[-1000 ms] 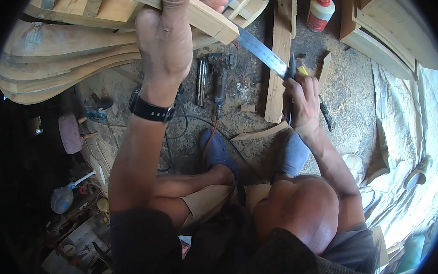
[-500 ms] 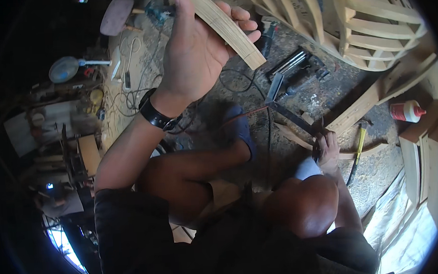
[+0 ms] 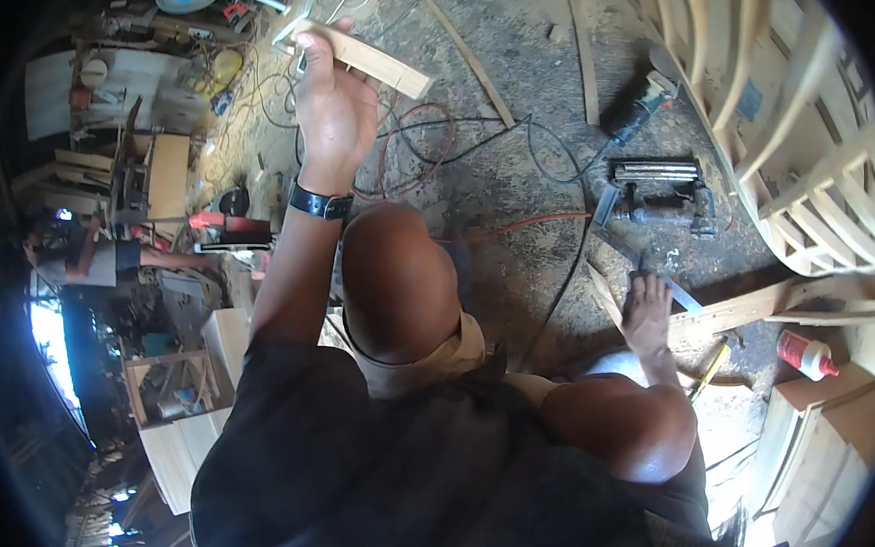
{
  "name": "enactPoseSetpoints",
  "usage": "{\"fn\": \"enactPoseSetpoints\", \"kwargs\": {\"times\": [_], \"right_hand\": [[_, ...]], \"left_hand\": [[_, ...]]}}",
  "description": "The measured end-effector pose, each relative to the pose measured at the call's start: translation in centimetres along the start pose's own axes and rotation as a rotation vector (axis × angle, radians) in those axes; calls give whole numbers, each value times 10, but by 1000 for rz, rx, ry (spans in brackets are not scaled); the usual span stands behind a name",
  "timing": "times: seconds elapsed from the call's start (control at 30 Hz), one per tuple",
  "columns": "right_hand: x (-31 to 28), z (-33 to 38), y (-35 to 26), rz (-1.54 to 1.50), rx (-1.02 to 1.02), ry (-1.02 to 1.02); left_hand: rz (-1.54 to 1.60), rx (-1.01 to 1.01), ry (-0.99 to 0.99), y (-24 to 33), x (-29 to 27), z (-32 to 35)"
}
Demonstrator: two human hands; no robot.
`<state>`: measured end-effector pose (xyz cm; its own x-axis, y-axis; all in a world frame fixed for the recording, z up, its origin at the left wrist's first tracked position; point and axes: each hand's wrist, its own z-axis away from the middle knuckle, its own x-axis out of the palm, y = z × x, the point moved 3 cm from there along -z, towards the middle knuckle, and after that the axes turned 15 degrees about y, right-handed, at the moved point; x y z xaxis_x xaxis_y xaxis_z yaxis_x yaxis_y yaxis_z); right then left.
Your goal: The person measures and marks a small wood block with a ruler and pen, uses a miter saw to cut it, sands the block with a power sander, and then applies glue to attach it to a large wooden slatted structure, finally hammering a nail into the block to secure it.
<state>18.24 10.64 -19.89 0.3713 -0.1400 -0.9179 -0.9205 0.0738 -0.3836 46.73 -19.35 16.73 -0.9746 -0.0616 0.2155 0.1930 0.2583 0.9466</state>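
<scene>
My left hand [image 3: 330,115] is raised at the upper left, closed around a short, slightly curved wooden piece [image 3: 373,63] with pencil-like lines across it. The thumb lies along its near side; some fingers are hidden behind it. Low on the right, near the floor, my right hand [image 3: 648,313] has its fingers bent over a flat silver metal strip [image 3: 684,299], which sticks out beside them. Just beyond the fingertips lies a dark angled metal bar [image 3: 608,206], touching or very near a nail gun [image 3: 659,205].
A ribbed wooden hull frame [image 3: 800,141] stands at the right. Cables [image 3: 540,152] and a red hose [image 3: 515,226] cross the dusty floor. A power tool [image 3: 647,95], a glue bottle [image 3: 806,353] and a yellow-handled hammer [image 3: 712,367] lie about. Another person [image 3: 81,260] is at far left.
The view has swung, shifting the scene. My left hand, still holding the wooden piece, appears farther away. A silver strip now shows beside my right hand, and my left knee is raised.
</scene>
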Motion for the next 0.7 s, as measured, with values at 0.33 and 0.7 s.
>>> {"fn": "enactPoseSetpoints", "kwargs": {"times": [0.33,0.7], "right_hand": [[-13,-95,-72,0,-390,-145],[-89,-375,-219,-297,-371,-246]], "left_hand": [[93,-87,504,-91,-215,-22],[-571,11,1082,-169,-474,73]]}}
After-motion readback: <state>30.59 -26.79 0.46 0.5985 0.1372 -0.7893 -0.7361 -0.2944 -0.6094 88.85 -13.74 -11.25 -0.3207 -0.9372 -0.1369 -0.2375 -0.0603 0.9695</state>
